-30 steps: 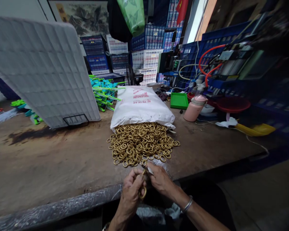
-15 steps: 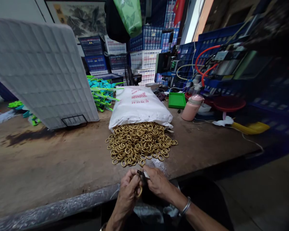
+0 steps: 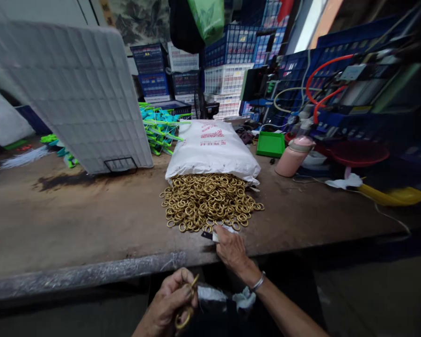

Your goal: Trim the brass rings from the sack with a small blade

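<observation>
Gold-coloured rings lie in a heap (image 3: 206, 199) at the mouth of a white sack (image 3: 212, 152) on the table. My right hand (image 3: 231, 248) is at the near edge of the heap, closed around a small knife-like tool (image 3: 208, 235) with a dark flat end and a pale handle. The tool's dark end points left, just below the nearest rings. Lower down, in front of the table edge, my left hand (image 3: 171, 299) pinches gold rings (image 3: 183, 319); one sticks up at the fingertips and another hangs below the fingers.
A grey-white ribbed panel (image 3: 80, 98) stands on the left of the table (image 3: 91, 224). Green and turquoise plastic parts (image 3: 159, 126) lie behind it. To the right are a green tray (image 3: 271, 144), a pink bottle (image 3: 293, 157) and a yellow scoop (image 3: 393, 194). Stacked crates (image 3: 228, 79) fill the back.
My hands have come apart. The right one moved forward to the heap with the tool; the left one dropped down and left, still holding rings. The camera view has shifted slightly.
</observation>
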Demonstrator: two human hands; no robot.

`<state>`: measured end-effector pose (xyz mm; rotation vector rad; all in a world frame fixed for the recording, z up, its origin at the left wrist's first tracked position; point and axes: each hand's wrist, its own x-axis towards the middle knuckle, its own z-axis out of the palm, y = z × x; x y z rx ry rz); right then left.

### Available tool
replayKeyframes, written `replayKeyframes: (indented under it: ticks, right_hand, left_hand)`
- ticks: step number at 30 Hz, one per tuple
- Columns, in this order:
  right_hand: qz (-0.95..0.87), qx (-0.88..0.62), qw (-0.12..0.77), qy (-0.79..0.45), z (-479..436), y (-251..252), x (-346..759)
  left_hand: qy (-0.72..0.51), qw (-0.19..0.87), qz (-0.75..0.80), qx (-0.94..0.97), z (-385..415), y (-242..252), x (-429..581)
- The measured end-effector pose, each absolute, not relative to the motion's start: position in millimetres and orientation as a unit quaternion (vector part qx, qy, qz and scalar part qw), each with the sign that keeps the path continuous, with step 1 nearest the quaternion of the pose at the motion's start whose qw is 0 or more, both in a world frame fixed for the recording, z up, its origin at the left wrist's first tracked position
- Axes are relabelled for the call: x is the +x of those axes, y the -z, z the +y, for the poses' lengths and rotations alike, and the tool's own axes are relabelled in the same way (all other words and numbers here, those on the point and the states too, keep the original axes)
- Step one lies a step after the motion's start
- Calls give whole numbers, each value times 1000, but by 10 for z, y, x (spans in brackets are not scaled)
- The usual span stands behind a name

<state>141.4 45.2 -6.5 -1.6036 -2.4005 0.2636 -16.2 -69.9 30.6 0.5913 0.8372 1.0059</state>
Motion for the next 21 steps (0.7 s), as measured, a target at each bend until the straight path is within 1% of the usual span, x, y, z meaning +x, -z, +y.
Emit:
replayKeyframes:
  ticks: [6,10,18,21]
  right_hand:
    - [-842,-512,156,-61,429,176,1455]
    - [-852,-490,174,-58,409,208,1487]
    - [-848,-485,206,-62,390,282,1493]
    - [-845,-486,210,-71,389,276,1488]
  left_hand:
    - [-467,729,457,205,-1183,-175,-356]
    - [-455,714,505,170,-1295,7,-373]
    - [-413,724,523,179,-848,155,-101]
    - [-389,725,543,166,-620,317,133]
